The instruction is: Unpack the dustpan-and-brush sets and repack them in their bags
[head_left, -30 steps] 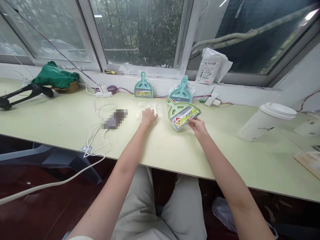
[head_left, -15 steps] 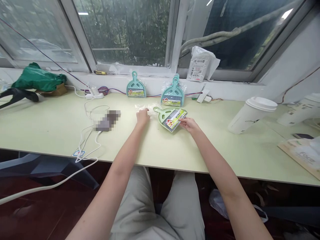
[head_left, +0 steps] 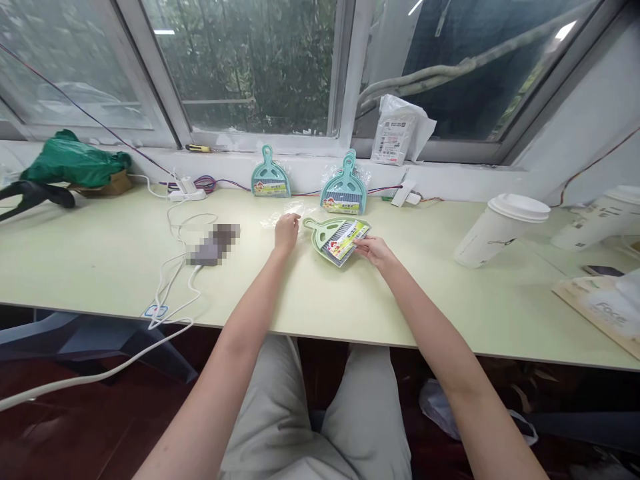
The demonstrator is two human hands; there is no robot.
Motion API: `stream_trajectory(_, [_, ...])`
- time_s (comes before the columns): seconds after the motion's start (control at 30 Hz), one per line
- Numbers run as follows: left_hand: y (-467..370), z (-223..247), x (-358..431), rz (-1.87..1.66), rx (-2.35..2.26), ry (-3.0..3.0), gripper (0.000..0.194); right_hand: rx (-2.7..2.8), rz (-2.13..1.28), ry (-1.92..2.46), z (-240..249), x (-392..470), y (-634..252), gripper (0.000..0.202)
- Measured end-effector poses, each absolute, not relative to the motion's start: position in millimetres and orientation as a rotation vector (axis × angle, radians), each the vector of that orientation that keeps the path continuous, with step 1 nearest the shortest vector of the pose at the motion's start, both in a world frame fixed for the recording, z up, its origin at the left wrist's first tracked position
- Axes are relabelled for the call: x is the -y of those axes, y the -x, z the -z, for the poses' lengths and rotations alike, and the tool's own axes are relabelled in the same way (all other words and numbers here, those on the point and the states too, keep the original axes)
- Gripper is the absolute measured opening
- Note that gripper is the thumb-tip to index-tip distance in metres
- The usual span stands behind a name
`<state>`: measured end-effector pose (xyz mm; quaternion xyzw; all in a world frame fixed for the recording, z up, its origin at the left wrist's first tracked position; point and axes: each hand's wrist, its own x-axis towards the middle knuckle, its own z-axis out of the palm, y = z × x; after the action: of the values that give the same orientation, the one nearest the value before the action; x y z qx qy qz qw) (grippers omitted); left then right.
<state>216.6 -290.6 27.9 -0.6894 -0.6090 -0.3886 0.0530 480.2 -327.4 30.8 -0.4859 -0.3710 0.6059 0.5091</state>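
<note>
A light green dustpan (head_left: 321, 235) with a small brush and a printed card (head_left: 347, 241) lies tilted on the table, handle toward the left. My right hand (head_left: 376, 251) grips its right edge at the card, thumb and fingers closed on it. Just left of the dustpan handle is my left hand (head_left: 287, 233), its fingers slightly bent and apart, with nothing visible in them. Crumpled clear plastic wrap (head_left: 273, 219) lies on the table behind and beside that hand, partly hidden by it.
Blue-green dustpan sets in clear wrap, a single one (head_left: 271, 179) and a stack (head_left: 344, 187), lean against the wall. A white paper cup (head_left: 501, 230) stands right. White cables (head_left: 173, 280) run across the left side near a blurred object (head_left: 213, 247). A power strip (head_left: 187, 193) sits behind.
My left hand has moved slightly toward the dustpan handle, and the clear wrap now lies flatter to its left. My right hand still holds the dustpan, which has turned slightly.
</note>
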Motion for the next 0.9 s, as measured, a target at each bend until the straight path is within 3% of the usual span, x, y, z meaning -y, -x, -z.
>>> stream_trajectory(0.3, [-267.1, -51.3, 318.9, 1.281, 1.379, 2.416, 0.021, 0.969, -1.347, 0.914, -35.2, 336.9, -466.8, 0.017])
stream_trajectory(0.5, [-262.3, -76.5, 325.8, 1.990, 1.952, 1.894, 0.057, 0.906, -1.247, 0.837, -43.6, 340.0, -467.4, 0.024])
stream_trajectory(0.7, [-280.2, -64.3, 317.9, 2.761, 1.725, 2.805, 0.050, 0.889, -1.186, 0.825, -49.4, 346.2, -462.2, 0.030])
stream_trajectory(0.9, [-297.8, -61.1, 330.9, 2.919, 1.465, 3.174, 0.046, 0.820, -1.064, 0.794, -49.4, 348.4, -457.9, 0.035])
